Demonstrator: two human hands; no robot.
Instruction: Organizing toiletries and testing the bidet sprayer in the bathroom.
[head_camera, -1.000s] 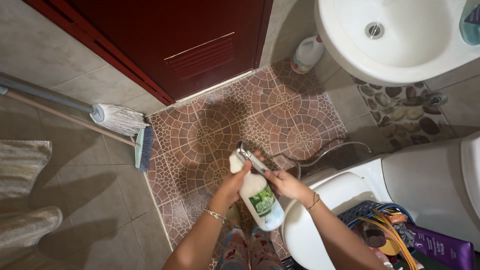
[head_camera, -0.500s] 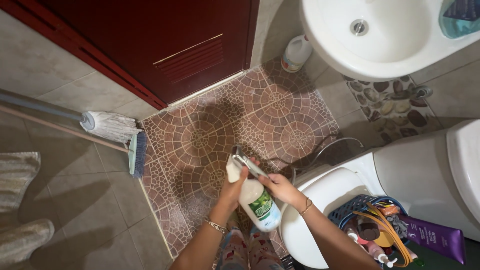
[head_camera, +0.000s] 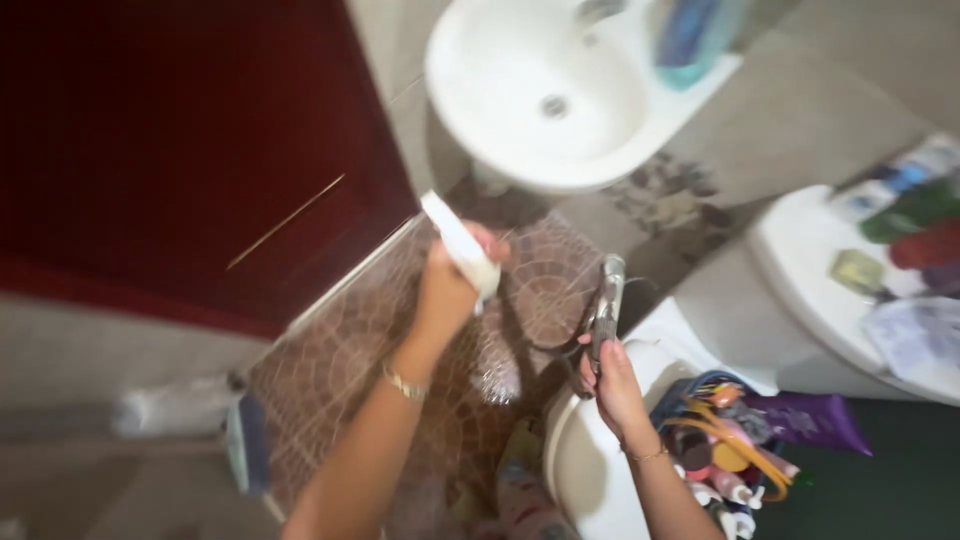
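left hand (head_camera: 447, 290): white bottle (head_camera: 460, 243) | right hand (head_camera: 610, 385): metal sprayer (head_camera: 606, 305)

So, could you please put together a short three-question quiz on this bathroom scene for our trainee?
1. True or false: the left hand grips a white bottle.
2. What does the right hand hold? A) a mop B) a metal sprayer C) a purple tube
3. Which fixture shows at the top of the view?

Key: 1 true. 2 B. 3 the white sink.
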